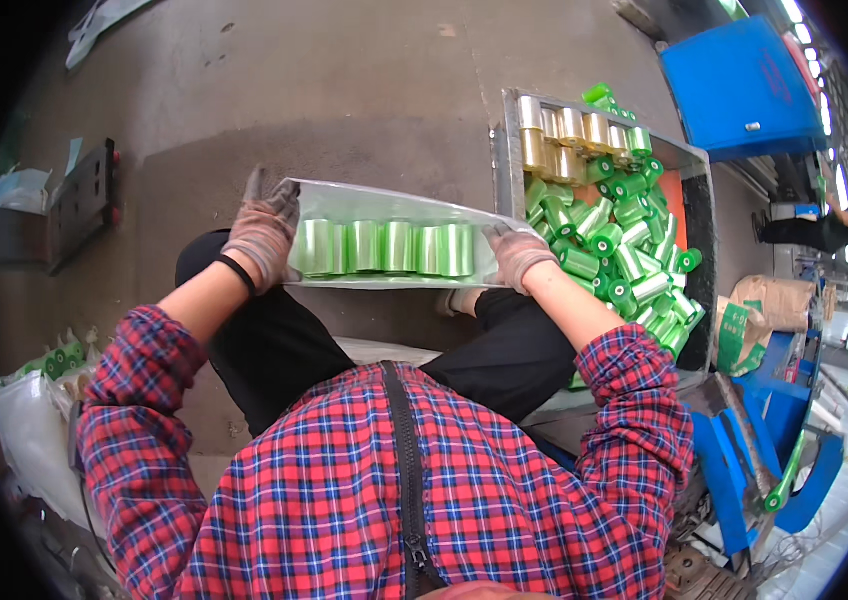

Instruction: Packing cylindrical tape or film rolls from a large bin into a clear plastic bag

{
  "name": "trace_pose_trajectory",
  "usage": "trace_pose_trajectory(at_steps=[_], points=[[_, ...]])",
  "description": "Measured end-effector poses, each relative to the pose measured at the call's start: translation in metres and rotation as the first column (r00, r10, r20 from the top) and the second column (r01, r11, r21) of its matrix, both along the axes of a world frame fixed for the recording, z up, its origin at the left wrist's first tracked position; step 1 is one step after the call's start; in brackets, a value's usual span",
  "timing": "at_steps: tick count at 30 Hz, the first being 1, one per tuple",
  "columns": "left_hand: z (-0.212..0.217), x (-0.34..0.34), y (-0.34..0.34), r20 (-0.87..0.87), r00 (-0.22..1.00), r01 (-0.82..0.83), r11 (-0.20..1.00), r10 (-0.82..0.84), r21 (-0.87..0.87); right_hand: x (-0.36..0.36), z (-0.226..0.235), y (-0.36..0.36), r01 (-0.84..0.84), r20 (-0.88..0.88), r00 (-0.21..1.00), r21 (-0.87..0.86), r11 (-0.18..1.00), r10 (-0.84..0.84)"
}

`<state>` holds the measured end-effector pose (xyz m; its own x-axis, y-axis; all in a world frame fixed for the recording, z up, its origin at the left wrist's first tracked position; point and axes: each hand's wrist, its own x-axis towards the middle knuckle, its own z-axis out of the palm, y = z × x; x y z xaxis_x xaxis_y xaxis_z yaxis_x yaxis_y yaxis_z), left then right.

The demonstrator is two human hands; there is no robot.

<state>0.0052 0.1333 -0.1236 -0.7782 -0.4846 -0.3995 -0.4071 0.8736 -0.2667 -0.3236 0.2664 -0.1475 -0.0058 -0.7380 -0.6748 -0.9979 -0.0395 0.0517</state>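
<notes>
- A white plastic sack (34, 440) bulges at the far left, with a dark panel (82, 207) standing above it near the picture's rim.
- Brown floor (344, 80) stretches from that panel across to the crate, giving room beyond the hands; the person's knees bound the space on the near side.
- The gloved left hand (266, 235) pinches the left end of the clear plastic bag, above the left knee; some fingertips are hard to make out.
- The clear plastic bag (384, 205) spans between both hands, over the lap, with a row of shiny green rolls (364, 247) upright inside.
- The gloved right hand (519, 255) pinches the bag's right end, near the crate's left wall.
- The grey-edged crate (709, 230) holds jumbled green rolls and amber rolls (569, 165) at its far end.
- A blue bin (739, 85) beyond the crate bears faint red marks, illegible here.
- A brown paper sack (779, 300) right of the crate shows green printing.
</notes>
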Motion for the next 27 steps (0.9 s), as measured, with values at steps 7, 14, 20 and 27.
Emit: trace_pose_trajectory(at_steps=[7,14,20,27], points=[[0.057,-0.031,0.017,0.154,0.972,-0.184,0.983,0.178,0.028,-0.035,0.038,0.006,0.23,0.155,0.972,-0.452,0.862,-0.178],[0.035,0.005,0.029,-0.47,0.864,-0.203,0.979,0.183,0.008,-0.224,0.018,0.147,0.84,0.354,0.506,-0.408,0.357,-0.786],[0.026,-0.026,0.028,-0.631,0.747,-0.153,0.978,0.209,0.143,-0.196,-0.172,0.221,0.89,0.166,0.027,-0.453,-0.052,-0.986],[0.058,-0.21,0.041,-0.79,0.61,0.269,0.923,0.058,0.275,-0.21,-0.112,0.193,0.831,0.822,-0.551,0.523,-0.191,-0.144]])
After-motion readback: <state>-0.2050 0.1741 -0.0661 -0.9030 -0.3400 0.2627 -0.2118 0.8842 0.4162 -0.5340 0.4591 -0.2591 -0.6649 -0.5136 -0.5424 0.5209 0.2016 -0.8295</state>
